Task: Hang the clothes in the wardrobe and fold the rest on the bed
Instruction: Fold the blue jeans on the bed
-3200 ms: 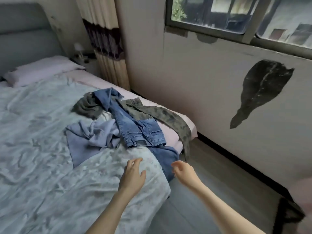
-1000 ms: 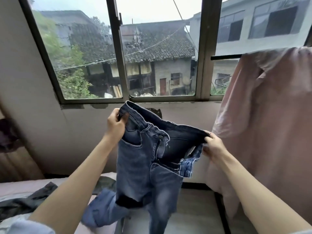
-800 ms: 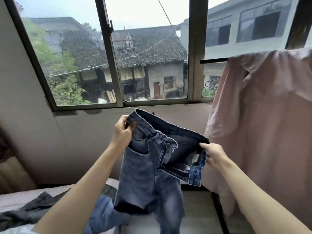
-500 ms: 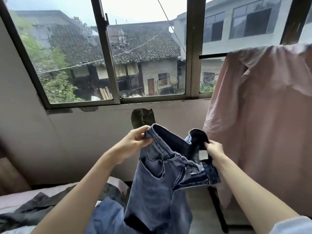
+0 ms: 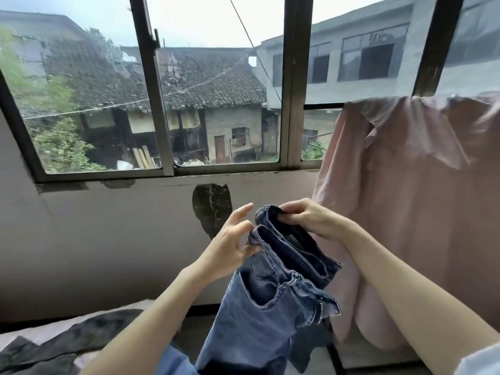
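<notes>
Waistband halves of the jeans (image 5: 270,301) now brought together, window (image 5: 162,104) and pink shirt (image 5: 419,198) behind, bed (image 5: 54,331) lying below, right hand (image 5: 308,220) pinching the far waistband, left hand (image 5: 230,247) gripping the near one, index finger lifting.

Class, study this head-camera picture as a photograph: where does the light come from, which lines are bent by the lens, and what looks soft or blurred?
Head view: daylight enters through the window, the sky nearly white; the wall beneath sits in shade. The wide lens tilts and bows the window bars near the edges. The jeans and both hands, left hand and right hand, are fairly sharp; the pink shirt smears toward the right edge.
</notes>
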Tool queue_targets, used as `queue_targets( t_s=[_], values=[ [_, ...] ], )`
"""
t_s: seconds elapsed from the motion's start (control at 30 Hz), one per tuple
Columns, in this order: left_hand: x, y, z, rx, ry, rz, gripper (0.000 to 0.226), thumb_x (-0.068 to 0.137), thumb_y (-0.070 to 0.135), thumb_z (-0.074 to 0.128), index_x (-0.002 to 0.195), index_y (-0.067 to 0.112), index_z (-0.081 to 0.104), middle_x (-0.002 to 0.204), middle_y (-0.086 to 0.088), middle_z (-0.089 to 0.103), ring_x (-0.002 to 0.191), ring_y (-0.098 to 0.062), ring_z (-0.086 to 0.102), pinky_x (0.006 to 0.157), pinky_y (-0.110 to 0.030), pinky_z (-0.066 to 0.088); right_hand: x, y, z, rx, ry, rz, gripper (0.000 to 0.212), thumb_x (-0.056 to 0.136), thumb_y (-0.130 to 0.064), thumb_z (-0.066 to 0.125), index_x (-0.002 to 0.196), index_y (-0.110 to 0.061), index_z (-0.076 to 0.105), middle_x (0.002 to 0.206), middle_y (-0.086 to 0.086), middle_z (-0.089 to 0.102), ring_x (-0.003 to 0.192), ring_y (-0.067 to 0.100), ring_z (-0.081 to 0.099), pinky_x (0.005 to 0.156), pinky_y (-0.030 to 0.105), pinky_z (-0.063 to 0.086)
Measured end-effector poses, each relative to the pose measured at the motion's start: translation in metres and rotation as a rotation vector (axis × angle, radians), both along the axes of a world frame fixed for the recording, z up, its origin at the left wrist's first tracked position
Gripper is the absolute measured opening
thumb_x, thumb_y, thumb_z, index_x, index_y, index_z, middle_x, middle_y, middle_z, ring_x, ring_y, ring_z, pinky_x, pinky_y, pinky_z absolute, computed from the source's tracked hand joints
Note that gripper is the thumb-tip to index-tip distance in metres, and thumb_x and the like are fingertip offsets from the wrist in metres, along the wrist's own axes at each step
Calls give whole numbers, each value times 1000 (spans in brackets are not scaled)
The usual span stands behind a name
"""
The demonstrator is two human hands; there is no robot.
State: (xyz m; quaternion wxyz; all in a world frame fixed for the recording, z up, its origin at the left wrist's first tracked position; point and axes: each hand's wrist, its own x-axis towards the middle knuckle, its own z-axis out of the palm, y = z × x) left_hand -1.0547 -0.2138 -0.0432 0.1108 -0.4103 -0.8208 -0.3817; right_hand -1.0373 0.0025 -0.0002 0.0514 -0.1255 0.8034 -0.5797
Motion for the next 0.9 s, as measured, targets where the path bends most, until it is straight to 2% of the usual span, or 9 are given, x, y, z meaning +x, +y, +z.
queue_targets(
  t_s=[0.1, 0.2, 0.3, 0.37, 0.5, 0.6, 0.73, 0.83, 0.9],
  values=[
    [6, 11, 0, 109, 52, -45, 24, 77, 2, 74, 93, 12, 59, 143, -8, 42, 133, -21, 40, 106, -29, 35, 8, -18, 15, 185, 123, -35, 15, 89, -9, 63, 101, -9, 72, 83, 4, 71, 70, 11, 62, 65, 21, 52],
    [8, 18, 2, 218, 68, 13, 25, 75, 5, 76, 83, 11, 53, 121, -3, 55, 109, -17, 55, 91, -22, 41, 16, -24, 24, 252, 221, -98, 16, 90, -8, 60, 99, -10, 73, 77, -3, 71, 64, 4, 61, 60, 15, 50],
    [6, 22, 0, 253, 90, 79, 24, 76, 10, 77, 87, 11, 55, 102, 0, 55, 89, -4, 53, 79, -11, 39, 27, -17, 23, 257, 287, -126, 14, 92, -18, 59, 103, -14, 66, 92, 0, 70, 77, 1, 63, 70, 12, 49],
    [3, 26, 0, 277, 72, 122, 21, 78, 10, 75, 91, 9, 58, 96, 1, 54, 82, -6, 52, 75, -10, 39, 34, -9, 17, 261, 232, -121, 23, 91, -24, 61, 113, -22, 55, 102, 0, 66, 91, 8, 63, 78, 15, 51],
    [-3, 33, 8, 304, 5, 201, 18, 83, 10, 69, 97, 9, 59, 94, -3, 57, 84, -17, 53, 76, -23, 42, 45, 4, 1, 345, 300, -206, 46, 84, -30, 69, 121, -32, 42, 114, -10, 55, 106, 4, 56, 92, 17, 44],
    [-4, 41, 21, 324, -48, 229, 17, 84, 9, 68, 97, 9, 57, 93, -7, 61, 86, -21, 57, 78, -31, 47, 50, 4, 1, 415, 354, -230, 48, 82, -34, 70, 123, -33, 44, 115, -14, 57, 105, 2, 57, 91, 14, 42],
    [6, 52, 35, 343, -146, 196, 23, 81, 8, 71, 100, 11, 59, 95, -7, 66, 88, -22, 60, 82, -36, 51, 46, 2, 5, 612, 621, -515, 27, 87, -14, 64, 114, -14, 62, 107, -2, 62, 102, 17, 57, 92, 30, 42],
    [10, 50, 40, 294, -222, 138, 34, 78, 13, 75, 107, 16, 58, 105, -5, 65, 96, -18, 61, 89, -35, 51, 46, 3, 4, 645, 665, -619, 19, 89, -11, 60, 106, -13, 66, 104, -3, 63, 102, 19, 55, 93, 36, 35],
    [9, 43, 43, 221, -309, 95, 52, 75, 21, 79, 120, 16, 54, 118, -2, 59, 109, -16, 57, 97, -36, 47, 46, 5, 3, 638, 653, -609, 21, 90, -9, 57, 110, -12, 65, 106, -3, 62, 102, 22, 56, 95, 38, 33]
  ],
)
